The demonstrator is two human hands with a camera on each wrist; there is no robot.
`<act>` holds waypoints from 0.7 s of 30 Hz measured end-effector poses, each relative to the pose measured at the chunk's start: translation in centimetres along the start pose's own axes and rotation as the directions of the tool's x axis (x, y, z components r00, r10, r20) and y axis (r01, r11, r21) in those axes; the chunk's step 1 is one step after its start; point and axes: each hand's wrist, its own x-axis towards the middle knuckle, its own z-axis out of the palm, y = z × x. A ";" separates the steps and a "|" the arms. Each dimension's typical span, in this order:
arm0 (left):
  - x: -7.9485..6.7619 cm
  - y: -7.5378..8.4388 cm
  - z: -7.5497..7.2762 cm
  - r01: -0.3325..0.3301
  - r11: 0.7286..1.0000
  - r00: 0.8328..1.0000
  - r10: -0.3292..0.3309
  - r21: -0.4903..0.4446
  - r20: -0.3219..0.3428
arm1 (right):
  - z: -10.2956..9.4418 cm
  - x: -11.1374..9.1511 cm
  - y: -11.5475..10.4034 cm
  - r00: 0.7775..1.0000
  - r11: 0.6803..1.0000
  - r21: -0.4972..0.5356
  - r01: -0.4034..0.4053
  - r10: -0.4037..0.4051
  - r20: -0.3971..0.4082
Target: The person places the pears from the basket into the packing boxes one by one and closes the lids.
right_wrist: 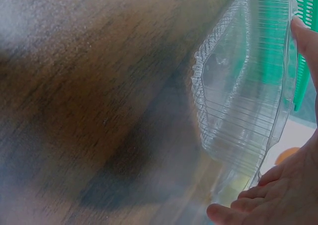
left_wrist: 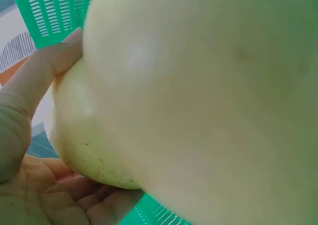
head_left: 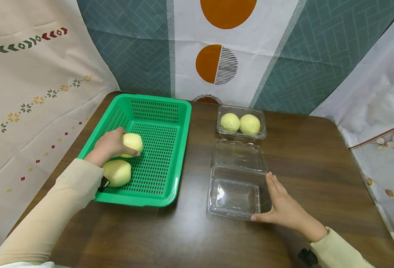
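In the head view my left hand [head_left: 111, 145] grips a pale yellow-green apple [head_left: 133, 143] inside the green basket [head_left: 183, 149]. Up close in the left wrist view, thumb and fingers go round this speckled apple [left_wrist: 87, 140]. A second apple [head_left: 118, 173] lies under my wrist and fills much of that view, blurred. My right hand [head_left: 285, 210] spreads along the right side of an open clear plastic clamshell box [head_left: 237, 197], thumb at the near corner, fingertips at the far one. Its lid [head_left: 238, 154] lies folded back, away from me.
Behind the lid stands a closed clear box [head_left: 242, 108] with two apples [head_left: 249, 124] in it. All this is on a dark wooden table [head_left: 197, 230]. Patterned cloths [head_left: 143, 56] hang along the back and both sides.
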 end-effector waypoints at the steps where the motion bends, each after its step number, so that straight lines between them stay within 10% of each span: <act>1: 0.0 0.1 0.0 -0.006 1.000 1.000 0.006 -0.008 -0.009 | 0.0 0.0 0.0 1.000 1.000 0.000 0.001 -0.001 0.001; 21: -1.0 2.2 -0.7 -0.052 0.992 0.976 0.026 -0.116 -0.214 | 0.0 0.0 0.0 1.000 1.000 -0.008 0.000 0.000 -0.003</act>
